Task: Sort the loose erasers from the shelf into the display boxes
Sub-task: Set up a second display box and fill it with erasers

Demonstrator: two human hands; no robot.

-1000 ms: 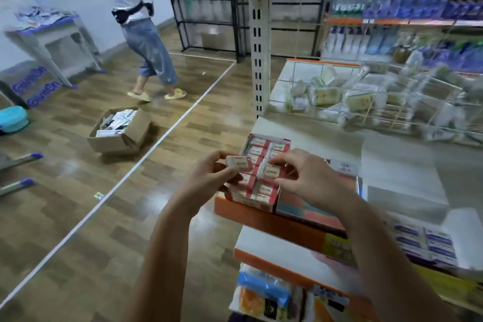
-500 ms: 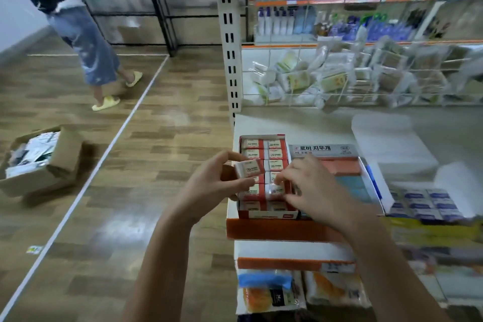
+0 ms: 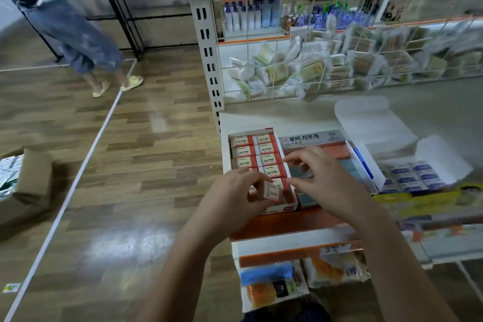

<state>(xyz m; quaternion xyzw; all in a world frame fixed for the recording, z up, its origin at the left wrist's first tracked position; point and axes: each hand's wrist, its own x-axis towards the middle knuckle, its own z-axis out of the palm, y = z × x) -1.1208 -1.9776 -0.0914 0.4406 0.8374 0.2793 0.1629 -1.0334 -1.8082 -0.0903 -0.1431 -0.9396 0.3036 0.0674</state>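
My left hand (image 3: 236,197) pinches a loose eraser (image 3: 271,191) between thumb and fingertips, holding it at the near end of the red display box (image 3: 283,208) — whether it already sits in a slot I cannot tell. My right hand (image 3: 322,180) hovers just beside it with its fingers spread and lightly bent, holding nothing, over the edge between the red box and the next one. The red box lies at the left end of the shelf (image 3: 287,225), and further in it holds two neat rows of 2B erasers (image 3: 257,153) in red and white sleeves. Touching its right side is a grey box (image 3: 304,138) with Korean lettering on its raised flap; pink and bluish blocks show inside, mostly behind my hand. Further right, a white box (image 3: 428,162) stands open with blue-labelled erasers (image 3: 410,176) in it — they are too blurred to count. Behind the shelf, a wire basket (image 3: 313,68) holds pale packets. Down on the wooden floor to my left sits a cardboard carton (image 3: 31,185), and another person (image 3: 68,23) in jeans and yellow slippers stands further off.
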